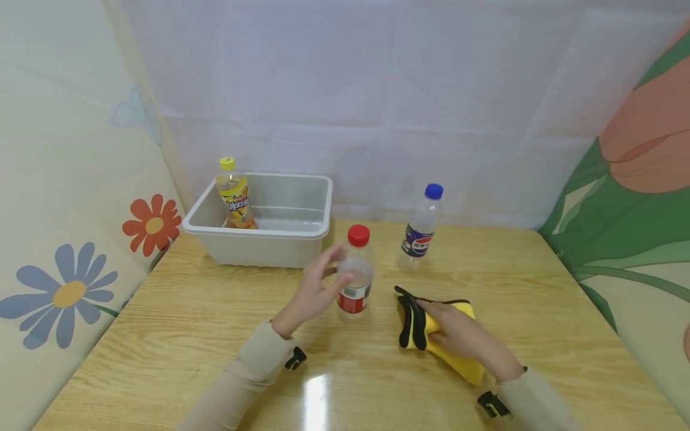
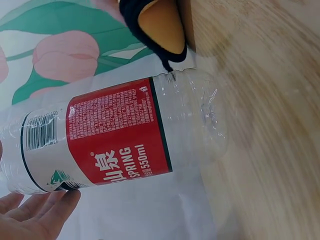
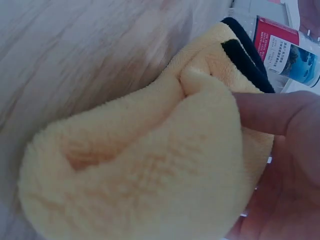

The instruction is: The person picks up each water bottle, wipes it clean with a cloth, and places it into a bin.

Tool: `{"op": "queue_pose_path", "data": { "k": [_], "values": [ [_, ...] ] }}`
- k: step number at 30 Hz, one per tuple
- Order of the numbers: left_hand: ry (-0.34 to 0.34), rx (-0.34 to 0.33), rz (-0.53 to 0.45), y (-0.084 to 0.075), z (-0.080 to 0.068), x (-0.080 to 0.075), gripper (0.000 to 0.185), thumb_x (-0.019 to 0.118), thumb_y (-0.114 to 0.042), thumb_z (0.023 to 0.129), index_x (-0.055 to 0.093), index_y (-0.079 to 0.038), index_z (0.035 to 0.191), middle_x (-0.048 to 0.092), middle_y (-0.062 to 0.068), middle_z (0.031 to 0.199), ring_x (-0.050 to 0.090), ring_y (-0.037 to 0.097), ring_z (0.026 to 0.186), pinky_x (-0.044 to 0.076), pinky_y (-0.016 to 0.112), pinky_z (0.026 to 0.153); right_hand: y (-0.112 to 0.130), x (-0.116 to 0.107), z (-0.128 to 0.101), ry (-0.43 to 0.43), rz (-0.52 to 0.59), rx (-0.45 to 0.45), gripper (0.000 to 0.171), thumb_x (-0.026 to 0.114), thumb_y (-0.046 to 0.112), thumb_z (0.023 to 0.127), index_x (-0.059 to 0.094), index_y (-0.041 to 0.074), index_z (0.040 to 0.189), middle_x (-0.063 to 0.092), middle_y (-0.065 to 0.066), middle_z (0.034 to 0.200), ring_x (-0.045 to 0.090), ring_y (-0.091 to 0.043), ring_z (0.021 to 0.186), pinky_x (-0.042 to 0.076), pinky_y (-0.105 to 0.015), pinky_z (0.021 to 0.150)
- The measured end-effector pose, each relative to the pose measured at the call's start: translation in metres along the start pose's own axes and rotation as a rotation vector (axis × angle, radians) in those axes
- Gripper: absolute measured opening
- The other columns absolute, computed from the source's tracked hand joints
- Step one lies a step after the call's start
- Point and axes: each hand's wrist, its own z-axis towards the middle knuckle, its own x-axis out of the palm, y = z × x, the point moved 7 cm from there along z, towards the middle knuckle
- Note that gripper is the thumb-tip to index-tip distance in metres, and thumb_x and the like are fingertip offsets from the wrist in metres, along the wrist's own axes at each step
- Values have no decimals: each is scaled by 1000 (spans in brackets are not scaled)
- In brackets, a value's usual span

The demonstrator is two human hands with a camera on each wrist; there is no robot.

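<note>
A clear water bottle with a red cap and a red-and-white label stands upright on the wooden table. My left hand is at its left side, thumb and fingers spread in a loose C around its upper part. In the left wrist view, fingers lie along the edge of the bottle, and only a sliver of thumb shows. On the right, my right hand grips a folded yellow cloth with black edging. The right wrist view has the thumb pressed on the cloth.
Behind the left hand is a pale grey plastic tub, with a yellow-capped drink bottle leaning inside. A blue-capped Pepsi bottle stands back right, behind the cloth. White fabric hangs along the table's far edge.
</note>
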Motion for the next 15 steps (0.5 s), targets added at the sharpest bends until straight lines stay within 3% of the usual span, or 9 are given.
{"op": "queue_pose_path", "data": {
  "k": [8, 15],
  "values": [
    [-35, 20, 57, -29, 0, -20, 52, 61, 11, 80, 38, 15, 126, 50, 32, 117, 51, 42, 106, 51, 45, 83, -3, 14, -3, 102, 13, -25, 69, 68, 20, 81, 34, -3, 137, 34, -35, 133, 32, -54, 118, 33, -65, 91],
    [-69, 84, 92, -47, -1, -38, 51, 61, 16, 76, 39, 18, 122, 52, 34, 111, 53, 45, 100, 52, 48, 77, -6, 15, 1, 148, 22, -3, 69, 67, 24, 82, 35, -3, 137, 34, -34, 134, 32, -52, 120, 32, -64, 92]
  ]
}}
